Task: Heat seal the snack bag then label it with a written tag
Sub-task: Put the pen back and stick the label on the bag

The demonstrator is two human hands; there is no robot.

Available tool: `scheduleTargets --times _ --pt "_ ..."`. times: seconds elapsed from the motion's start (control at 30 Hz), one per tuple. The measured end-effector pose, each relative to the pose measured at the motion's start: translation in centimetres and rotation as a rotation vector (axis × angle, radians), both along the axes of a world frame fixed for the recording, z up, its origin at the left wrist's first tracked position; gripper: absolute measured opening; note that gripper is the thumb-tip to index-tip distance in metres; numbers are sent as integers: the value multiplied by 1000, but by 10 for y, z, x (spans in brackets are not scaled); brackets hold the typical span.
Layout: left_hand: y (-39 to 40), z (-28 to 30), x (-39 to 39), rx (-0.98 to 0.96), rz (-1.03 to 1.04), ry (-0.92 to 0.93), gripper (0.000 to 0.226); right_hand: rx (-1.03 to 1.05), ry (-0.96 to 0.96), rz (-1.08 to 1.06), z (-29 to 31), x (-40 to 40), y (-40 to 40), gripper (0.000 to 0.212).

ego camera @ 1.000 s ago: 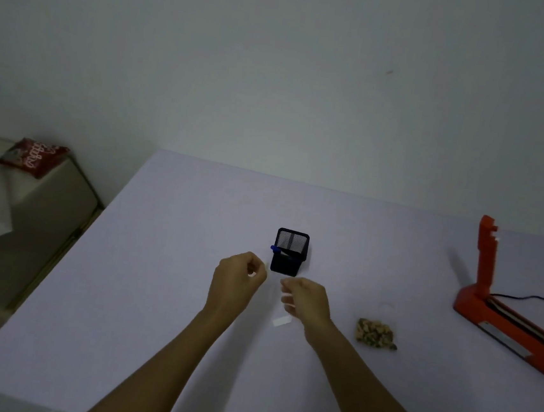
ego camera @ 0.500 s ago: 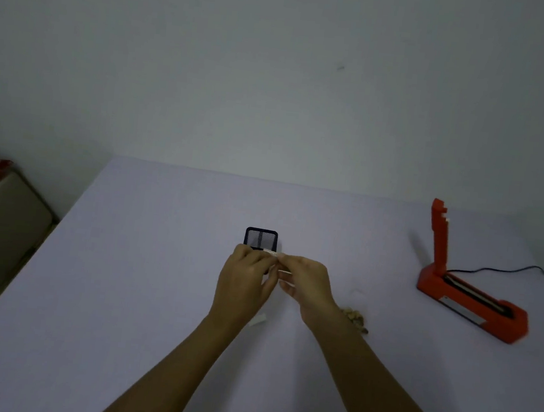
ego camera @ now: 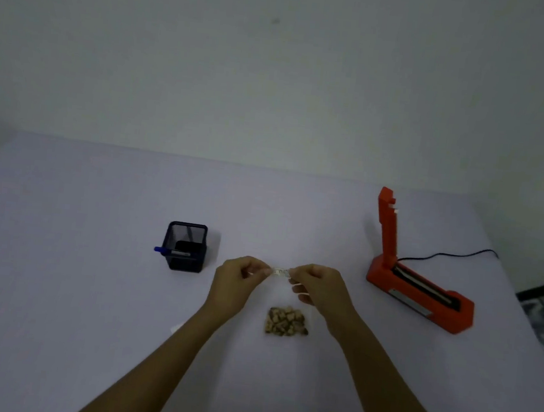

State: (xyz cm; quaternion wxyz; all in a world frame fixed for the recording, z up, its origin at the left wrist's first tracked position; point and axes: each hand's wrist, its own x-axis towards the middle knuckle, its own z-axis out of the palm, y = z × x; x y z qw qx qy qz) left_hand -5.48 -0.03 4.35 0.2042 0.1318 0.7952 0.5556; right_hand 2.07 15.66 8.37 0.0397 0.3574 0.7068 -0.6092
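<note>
A small white tag (ego camera: 280,272) is stretched between my two hands above the table. My left hand (ego camera: 238,284) pinches its left end and my right hand (ego camera: 319,288) pinches its right end. Just below them the clear snack bag (ego camera: 286,320), filled with brownish pieces, lies flat on the table. The orange heat sealer (ego camera: 422,286) stands at the right with its arm raised upright.
A black mesh pen holder (ego camera: 186,246) with a blue pen (ego camera: 161,250) sticking out stands left of my hands. A black cord (ego camera: 452,255) runs from the sealer toward the right table edge. A small white scrap (ego camera: 175,328) lies by my left forearm.
My hands have moved right from in front of the pen holder to above the snack bag, holding the tag between them. The view has swung right.
</note>
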Motion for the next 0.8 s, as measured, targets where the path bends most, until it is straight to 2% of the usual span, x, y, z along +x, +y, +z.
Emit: scheduleTargets --times 0.3,0.53,0.8 --pt "58 -43 -6 -257 0 -75 9 -31 -131 108 -62 -15 64 9" --pt "65 -74 -9 -470 -98 -65 14 223 -218 349 -111 -22 70 15" --pt "73 -96 -4 -553 -87 -59 13 351 -185 399 -134 -21 67 16"
